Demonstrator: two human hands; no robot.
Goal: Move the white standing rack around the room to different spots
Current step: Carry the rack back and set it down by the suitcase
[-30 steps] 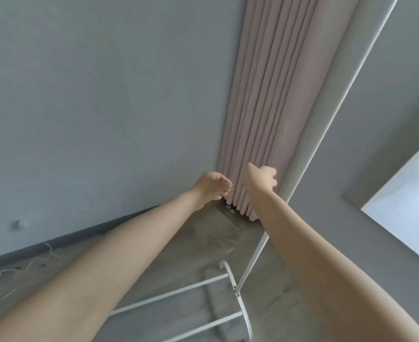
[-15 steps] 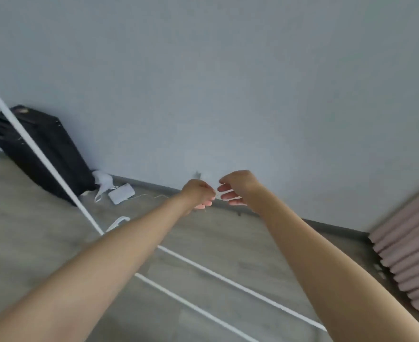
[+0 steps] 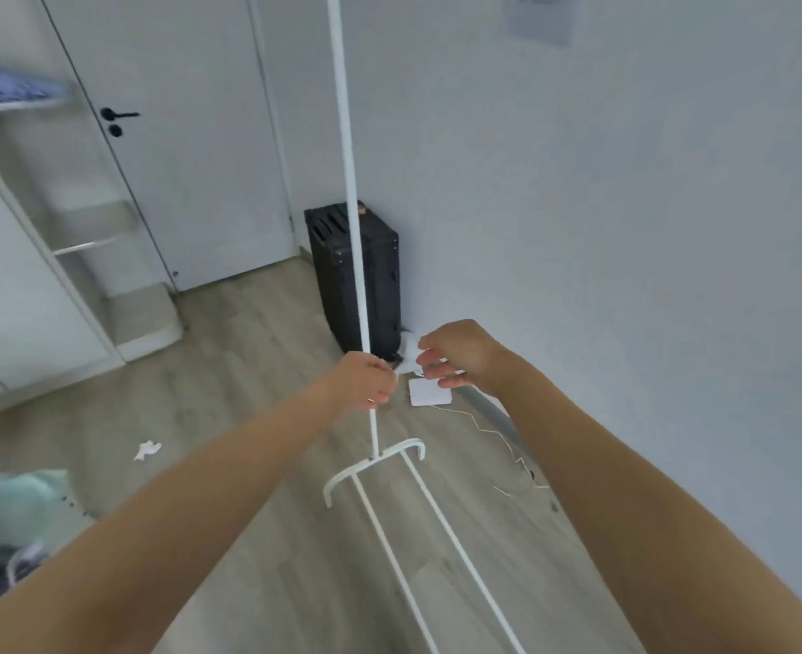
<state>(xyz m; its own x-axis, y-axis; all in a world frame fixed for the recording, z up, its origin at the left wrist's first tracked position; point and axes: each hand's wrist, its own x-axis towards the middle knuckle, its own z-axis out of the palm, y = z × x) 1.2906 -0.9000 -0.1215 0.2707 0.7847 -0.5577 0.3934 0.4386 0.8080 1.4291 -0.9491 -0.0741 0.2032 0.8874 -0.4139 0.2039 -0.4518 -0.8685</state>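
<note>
The white standing rack (image 3: pixel 349 181) stands on the wood floor, its thin upright pole rising out of the top of view. Its curved foot and two long base rails (image 3: pixel 406 526) run toward me. My left hand (image 3: pixel 366 380) is closed around the pole low down, a little above the foot. My right hand (image 3: pixel 460 354) hovers just right of the pole with fingers spread and curled, holding nothing and not touching the rack.
A black suitcase (image 3: pixel 375 285) stands against the wall behind the pole. A white adapter (image 3: pixel 430 391) and thin cable lie on the floor by the wall. A white door (image 3: pixel 177 148) is at the back, a shelf unit (image 3: pixel 26 106) and stairs left, laundry at lower left.
My view swung left from the pink curtain to the door corner. My left hand closed on the near pole; my right hand let go and opened.
</note>
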